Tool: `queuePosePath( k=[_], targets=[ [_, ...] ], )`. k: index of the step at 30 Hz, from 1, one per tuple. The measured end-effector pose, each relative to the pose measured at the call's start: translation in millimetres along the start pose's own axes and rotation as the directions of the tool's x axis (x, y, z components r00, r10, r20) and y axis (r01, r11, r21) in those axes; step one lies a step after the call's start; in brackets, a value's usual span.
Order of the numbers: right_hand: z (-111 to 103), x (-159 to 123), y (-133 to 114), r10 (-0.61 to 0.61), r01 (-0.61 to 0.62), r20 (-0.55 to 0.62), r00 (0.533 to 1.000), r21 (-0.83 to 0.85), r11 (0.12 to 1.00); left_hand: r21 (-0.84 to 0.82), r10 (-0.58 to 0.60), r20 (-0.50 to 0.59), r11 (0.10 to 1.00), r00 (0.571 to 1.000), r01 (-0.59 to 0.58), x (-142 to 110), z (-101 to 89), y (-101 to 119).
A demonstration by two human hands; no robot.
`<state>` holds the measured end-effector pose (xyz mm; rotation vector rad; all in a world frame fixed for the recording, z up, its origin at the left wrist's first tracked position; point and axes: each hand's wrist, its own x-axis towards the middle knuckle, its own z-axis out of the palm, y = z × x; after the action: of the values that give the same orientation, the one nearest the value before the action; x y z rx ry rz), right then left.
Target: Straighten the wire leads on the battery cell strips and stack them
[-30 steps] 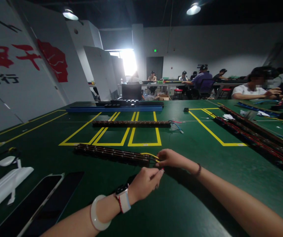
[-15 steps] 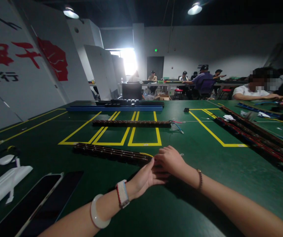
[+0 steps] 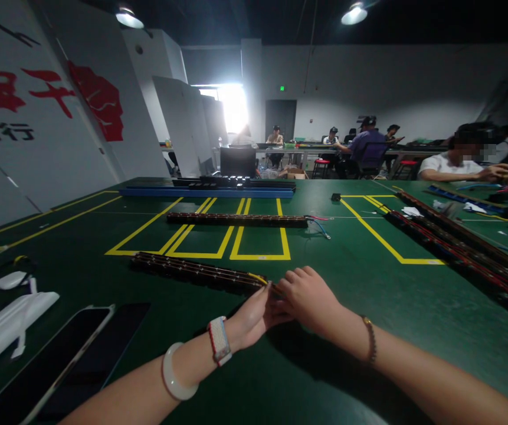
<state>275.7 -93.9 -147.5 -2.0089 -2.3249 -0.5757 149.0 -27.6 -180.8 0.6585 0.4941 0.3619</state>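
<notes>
A long dark bar (image 3: pixel 196 273) with thin metallic lines along it and a yellow wire (image 3: pixel 257 277) at its right end lies slanted on the green table. At that end my left hand (image 3: pixel 251 319) is closed, its thumb up beside the yellow wire and its other fingers partly hidden. My right hand (image 3: pixel 309 298) meets it there with bent fingers pressed together. Whatever sits between the two sets of fingertips is mostly covered. A similar dark bar (image 3: pixel 236 220) with red and blue wires (image 3: pixel 320 225) lies farther back.
Blue and black rails (image 3: pixel 209 192) lie along the far edge. Several long wired bars (image 3: pixel 461 254) run down the right side, near a co-worker (image 3: pixel 452 165). At left are a white object (image 3: pixel 10 330) and dark flat panels (image 3: pixel 54 354). Yellow tape (image 3: pixel 260 257) marks the tabletop.
My left hand's fingers, stretched out before, have curled in under my right hand. My right hand has turned slightly and closed in tighter. The bar's right end has shifted slightly left.
</notes>
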Motion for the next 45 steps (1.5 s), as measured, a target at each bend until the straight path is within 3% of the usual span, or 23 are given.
queuePosePath(
  k=[6, 14, 20, 23, 32, 38, 45],
  targets=[
    [3.1, -0.6, -3.0, -0.022, 0.027, 0.112, 0.993, -0.048, 0.998, -0.008, 0.011, 0.064, 1.000, 0.998, -0.011, 0.8, -2.7, -1.2],
    [13.0, 0.1, -5.3, -0.060, 0.065, 0.111, 0.992, -0.049, 0.997, 0.023, 0.033, 0.058, 0.999, 0.998, -0.034, 1.1, -5.3, -3.0],
    [3.7, 7.8, 21.2, 0.061, -0.062, 0.022, 0.998, 0.038, 0.997, 0.079, 0.054, 0.098, 0.995, 0.994, -0.062, -1.6, -3.5, -1.5],
    [10.9, 11.9, 37.4, 0.077, -0.075, -0.026, 0.997, 0.076, 0.994, 0.104, 0.029, 0.100, 0.994, 0.995, -0.040, -3.4, -1.0, 0.5],
    [55.9, 11.1, 47.0, -0.116, 0.115, -0.082, 0.990, -0.018, 0.993, 0.149, -0.025, 0.056, 0.989, 0.998, 0.016, -6.8, 2.5, 2.5],
    [63.5, 9.7, 46.5, -0.216, 0.211, -0.053, 0.975, -0.079, 0.974, 0.180, -0.044, 0.023, 0.983, 0.999, 0.039, -8.3, 7.9, 4.5],
    [57.8, 8.9, 48.7, -0.170, 0.170, -0.117, 0.978, -0.011, 0.985, 0.393, -0.045, -0.036, 0.918, 0.998, 0.055, -12.3, 3.2, 9.8]
  ],
)
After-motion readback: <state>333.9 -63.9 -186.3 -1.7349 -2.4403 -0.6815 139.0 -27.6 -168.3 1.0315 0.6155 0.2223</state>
